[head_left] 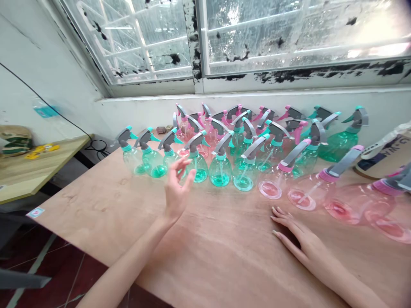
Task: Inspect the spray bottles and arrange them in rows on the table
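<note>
My left hand (178, 186) is raised above the table in front of the green spray bottles, its fingers loosely curled and apart, with nothing in it. Closest behind it stand a green spray bottle (199, 164) and another green one (170, 158), the latter partly hidden by my fingers. My right hand (297, 237) rests on the tabletop with fingers stretched out, holding nothing. Just beyond its fingertips are a pink spray bottle (271, 184) and a second pink one (303, 196). All of these bottles are upright, with grey trigger heads.
Several more pink and green spray bottles fill rows behind, against the wall below the window (289, 38). A large printed container (382, 154) stands at the right. The wooden table (205, 256) ends at the left, near a lower table (48, 164) with yellow pieces and a black cable (48, 102).
</note>
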Tool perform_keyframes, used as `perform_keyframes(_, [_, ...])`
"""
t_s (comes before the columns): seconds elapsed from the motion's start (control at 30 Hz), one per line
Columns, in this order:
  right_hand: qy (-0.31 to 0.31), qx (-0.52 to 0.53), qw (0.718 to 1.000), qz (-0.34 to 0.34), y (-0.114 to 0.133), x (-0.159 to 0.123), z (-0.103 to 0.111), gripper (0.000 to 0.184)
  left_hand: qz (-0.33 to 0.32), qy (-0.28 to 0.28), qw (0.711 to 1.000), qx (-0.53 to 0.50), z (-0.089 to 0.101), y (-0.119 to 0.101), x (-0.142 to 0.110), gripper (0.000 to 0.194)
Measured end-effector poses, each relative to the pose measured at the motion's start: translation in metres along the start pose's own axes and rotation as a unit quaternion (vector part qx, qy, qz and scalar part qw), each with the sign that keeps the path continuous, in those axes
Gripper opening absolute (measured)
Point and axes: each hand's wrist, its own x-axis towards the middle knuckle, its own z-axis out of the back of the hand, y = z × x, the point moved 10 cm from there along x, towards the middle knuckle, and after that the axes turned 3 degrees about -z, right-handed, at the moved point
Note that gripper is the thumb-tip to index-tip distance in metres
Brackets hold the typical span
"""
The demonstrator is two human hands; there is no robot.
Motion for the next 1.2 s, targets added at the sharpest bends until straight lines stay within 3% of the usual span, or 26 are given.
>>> perform_keyframes(0.13, [-0.001,0.0,1.0,-0.002,-0.002,-0.001,-0.002,0.042,0.02,0.104,0.993,0.044,-0.049,-0.004,0.003,0.039])
perform_keyframes(0.27, [0.007,-0.009,1.0,0.003,-0.002,-0.001,-0.004,0.041,0.019,0.133,0.986,0.095,-0.087,0.0,0.017,0.049])
perform_keyframes(0.37, [0.008,-0.017,1.0,0.003,-0.002,0.0,-0.005,0.041,0.027,0.155,0.978,0.137,-0.103,0.006,0.022,0.049])
perform_keyframes(0.5, [0.005,-0.013,1.0,0.005,0.003,0.003,-0.002,0.04,0.03,0.19,0.963,0.19,-0.105,0.003,0.022,0.041])
perform_keyframes(0.7, [0.003,0.007,1.0,0.007,0.011,0.005,0.004,0.037,0.037,0.245,0.939,0.239,-0.074,-0.018,0.002,0.035])
perform_keyframes(0.87, [0.002,0.014,1.0,0.013,0.014,0.007,0.007,0.035,0.04,0.248,0.956,0.153,-0.055,-0.029,-0.03,0.041])
perform_keyframes(1.07, [0.006,0.015,1.0,0.013,0.018,0.009,0.012,0.034,-0.006,0.287,0.956,0.063,-0.08,-0.06,-0.064,0.035])
perform_keyframes(1.2, [0.007,0.02,1.0,0.008,0.02,0.011,0.014,0.035,0.011,0.313,0.949,0.015,-0.096,-0.065,-0.071,0.056])
